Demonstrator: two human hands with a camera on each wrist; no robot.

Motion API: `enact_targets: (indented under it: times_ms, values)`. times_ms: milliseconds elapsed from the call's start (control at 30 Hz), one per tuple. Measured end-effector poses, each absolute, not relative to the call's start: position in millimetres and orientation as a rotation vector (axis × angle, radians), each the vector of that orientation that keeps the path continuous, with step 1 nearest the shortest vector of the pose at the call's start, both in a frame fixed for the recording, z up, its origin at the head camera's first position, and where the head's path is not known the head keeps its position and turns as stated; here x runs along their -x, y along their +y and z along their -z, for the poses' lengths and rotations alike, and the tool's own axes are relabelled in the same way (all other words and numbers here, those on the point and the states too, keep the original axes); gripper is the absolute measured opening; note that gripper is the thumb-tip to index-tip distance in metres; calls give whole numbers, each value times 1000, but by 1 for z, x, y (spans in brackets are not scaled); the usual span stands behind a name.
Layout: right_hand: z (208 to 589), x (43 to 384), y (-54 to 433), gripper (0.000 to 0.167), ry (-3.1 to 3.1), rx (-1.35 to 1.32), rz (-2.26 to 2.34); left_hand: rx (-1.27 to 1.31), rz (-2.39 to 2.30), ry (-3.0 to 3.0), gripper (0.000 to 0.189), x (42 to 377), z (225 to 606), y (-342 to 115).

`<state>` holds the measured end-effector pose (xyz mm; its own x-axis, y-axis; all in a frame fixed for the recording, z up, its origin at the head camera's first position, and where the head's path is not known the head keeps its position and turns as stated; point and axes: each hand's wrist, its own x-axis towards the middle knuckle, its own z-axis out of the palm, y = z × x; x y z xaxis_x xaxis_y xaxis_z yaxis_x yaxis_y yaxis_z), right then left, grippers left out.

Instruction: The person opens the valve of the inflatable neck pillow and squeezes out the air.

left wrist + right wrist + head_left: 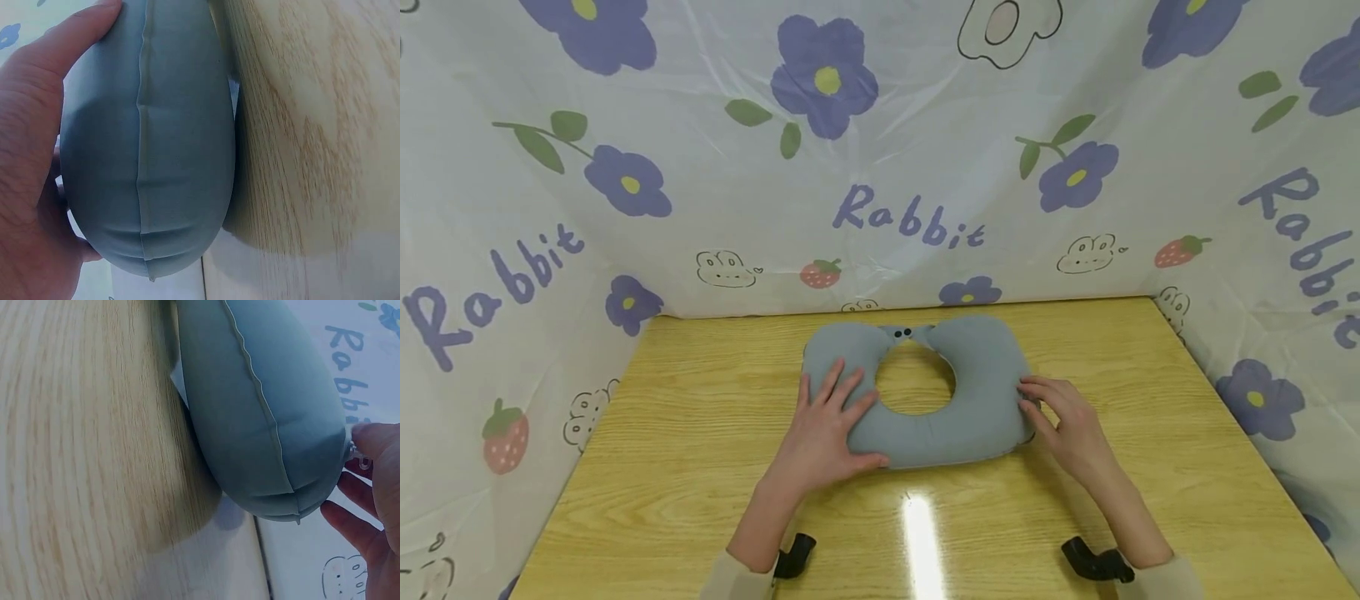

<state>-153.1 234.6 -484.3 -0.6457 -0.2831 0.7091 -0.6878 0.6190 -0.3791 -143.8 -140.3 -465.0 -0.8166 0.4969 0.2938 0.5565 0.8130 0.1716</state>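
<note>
A puffed-up grey-blue neck pillow (925, 437) lies on the wooden table, its round hole in the middle and two small black eyes at the far side. My left hand (820, 437) rests on the pillow's left part, fingers spread over the top and thumb along the near edge. At the right edge, my right hand (1067, 425) has its thumb and fingers against the side. The right wrist view shows a small clear plastic valve (362, 461) there, pinched at the thumb and forefinger. A seam (142, 169) runs along the pillow's near side.
The wooden table (700, 400) reaches back to a white cloth backdrop (910, 150) printed with flowers, strawberries and "Rabbit", which also hangs at both sides. Black curved pieces (795, 556) sit by each wrist.
</note>
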Motion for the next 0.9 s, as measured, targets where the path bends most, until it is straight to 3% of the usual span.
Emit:
enact_targets:
  times_ms: [900]
  values:
    - [493,153,223,25,-2155,-484,-1002,825,386,-2739,86,144,469,-142]
